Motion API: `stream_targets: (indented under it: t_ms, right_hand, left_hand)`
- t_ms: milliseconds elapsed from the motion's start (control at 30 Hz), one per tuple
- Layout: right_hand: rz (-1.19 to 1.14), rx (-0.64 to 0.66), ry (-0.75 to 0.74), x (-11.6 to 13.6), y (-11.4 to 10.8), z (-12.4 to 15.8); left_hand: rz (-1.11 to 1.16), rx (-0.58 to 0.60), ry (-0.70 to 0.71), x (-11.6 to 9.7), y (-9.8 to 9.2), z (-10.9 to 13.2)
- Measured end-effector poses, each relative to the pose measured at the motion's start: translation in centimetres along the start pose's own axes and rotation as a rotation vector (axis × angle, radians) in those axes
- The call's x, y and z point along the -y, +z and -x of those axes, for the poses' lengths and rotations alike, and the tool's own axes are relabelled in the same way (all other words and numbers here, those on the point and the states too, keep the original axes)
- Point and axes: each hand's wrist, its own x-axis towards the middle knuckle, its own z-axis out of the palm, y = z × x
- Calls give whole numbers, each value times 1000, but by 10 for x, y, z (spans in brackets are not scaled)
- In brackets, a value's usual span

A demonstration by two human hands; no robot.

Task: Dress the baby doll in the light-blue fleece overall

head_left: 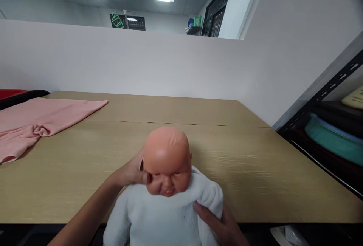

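A baby doll [167,163] with a bald plastic head faces me at the near edge of the table, its head upright. It wears a fluffy white top [161,215] with long sleeves; the lower part of the doll is cut off by the frame. My left hand [136,170] grips the side of the doll's head, thumb on its cheek and the other fingers hidden behind. On the other side, my right hand [217,219] is closed around the white sleeve near the doll's arm, its thumb pressing the front of the cloth.
Pink clothing [51,115] lies spread on the left of the wooden table [241,155]. Beside it is a black-rimmed red container [17,94]. A white partition [141,61] stands behind. To the right, a black metal shelf [320,95] holds a teal item [331,136].
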Motion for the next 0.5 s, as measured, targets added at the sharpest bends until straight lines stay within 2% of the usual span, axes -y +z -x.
stream_targets:
  t_ms: [133,267,400,500]
  right_hand:
    - [8,74,-21,30,2,-22]
    - [-41,115,89,56,1,-42]
    - [-54,146,122,66,-2,-73]
    - [0,172,91,69,-7,-102]
  left_hand:
    - [54,0,7,19,-26,-28]
    - [140,15,-29,23,-38,-55]
    - [372,45,-142,27,-46,-84]
    - [436,67,-216,39,-64,-104]
